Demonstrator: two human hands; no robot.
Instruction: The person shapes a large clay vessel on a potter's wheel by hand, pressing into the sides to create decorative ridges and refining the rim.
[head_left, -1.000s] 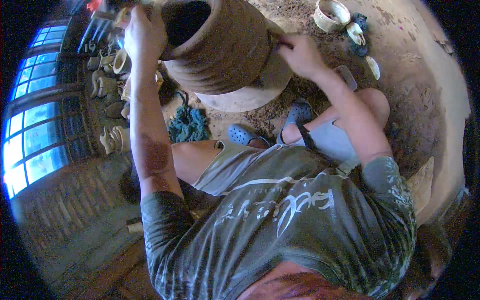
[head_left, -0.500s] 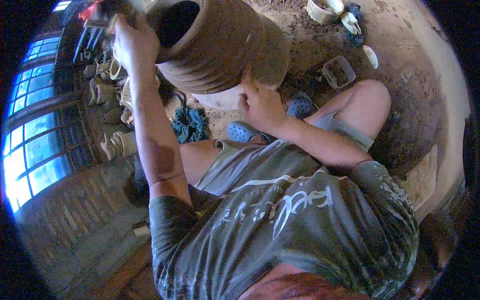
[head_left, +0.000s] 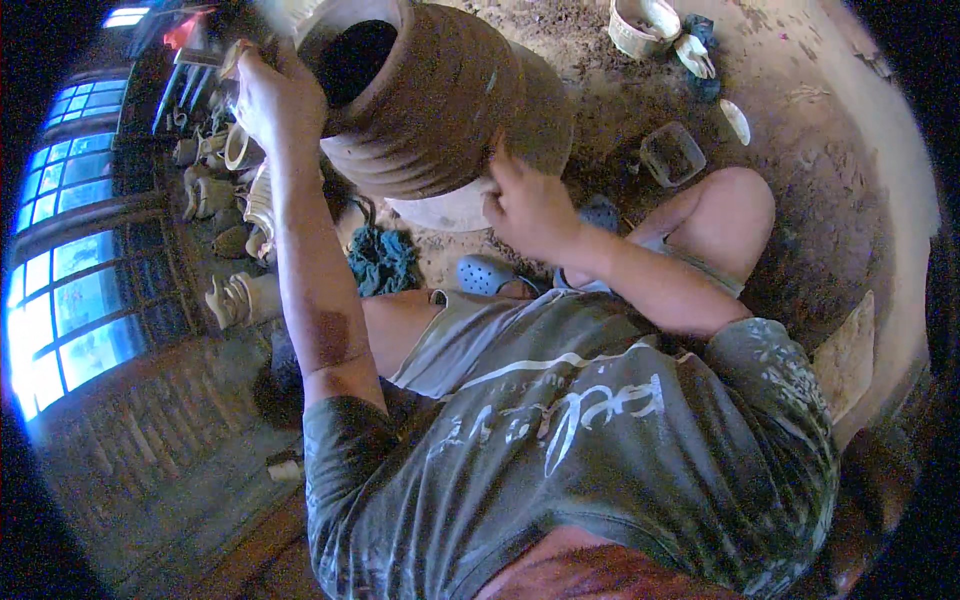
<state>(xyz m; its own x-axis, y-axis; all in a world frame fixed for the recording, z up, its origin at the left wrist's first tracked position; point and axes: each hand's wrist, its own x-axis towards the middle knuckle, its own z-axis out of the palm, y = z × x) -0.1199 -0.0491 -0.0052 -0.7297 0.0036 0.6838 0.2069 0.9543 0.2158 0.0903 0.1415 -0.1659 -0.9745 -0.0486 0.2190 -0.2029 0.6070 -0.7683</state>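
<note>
A large brown clay pot (head_left: 440, 100) with a ridged side and a dark, wide mouth leans into view at the top, above a pale round base (head_left: 440, 212). My left hand (head_left: 278, 100) is raised beside the pot's rim, fingers curled closed. Something small and tan shows at its fingertips, too unclear to name. My right hand (head_left: 535, 205) is at the pot's lower side, index finger stretched out against the ridged wall and thumb apart. The other fingers are bent, and no object shows in them.
A dark green cloth (head_left: 380, 262) lies left of my blue clogs (head_left: 485, 273). Several pale clay pieces (head_left: 245, 297) line the left side. To the right stand a clear plastic tub (head_left: 672, 155), a basket (head_left: 640, 28) and a white oval piece (head_left: 735, 122) on the dirt floor.
My left hand has shifted slightly right and down beside the rim. My right hand stays at the pot's side, a little higher on the wall relative to the pot.
</note>
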